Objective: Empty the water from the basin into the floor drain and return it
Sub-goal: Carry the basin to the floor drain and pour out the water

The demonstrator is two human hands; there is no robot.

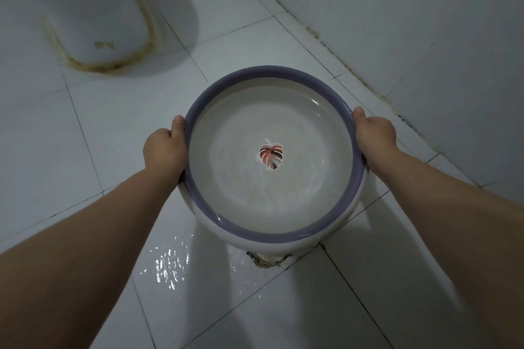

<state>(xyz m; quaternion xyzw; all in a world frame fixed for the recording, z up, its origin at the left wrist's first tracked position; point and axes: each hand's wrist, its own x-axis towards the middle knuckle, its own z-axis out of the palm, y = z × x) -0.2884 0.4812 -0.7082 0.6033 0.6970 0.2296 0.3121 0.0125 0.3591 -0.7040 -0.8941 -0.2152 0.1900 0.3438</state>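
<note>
A round white basin with a purple rim point(198, 105) is held above the tiled floor, roughly level. A red leaf picture shows on its bottom, and shallow water ripples inside. My left hand point(164, 150) grips the rim on the left side, thumb over the edge. My right hand point(374, 133) grips the rim on the right side the same way. Just below the basin's near edge, a dark, rough patch at a tile joint point(268, 261) shows, mostly hidden by the basin; whether it is the drain I cannot tell.
A white toilet base point(93, 22) with stained sealant stands at the upper left. A tiled wall point(425, 37) runs along the right. A wet, shiny patch of water point(170, 266) lies on the white floor tiles near the basin.
</note>
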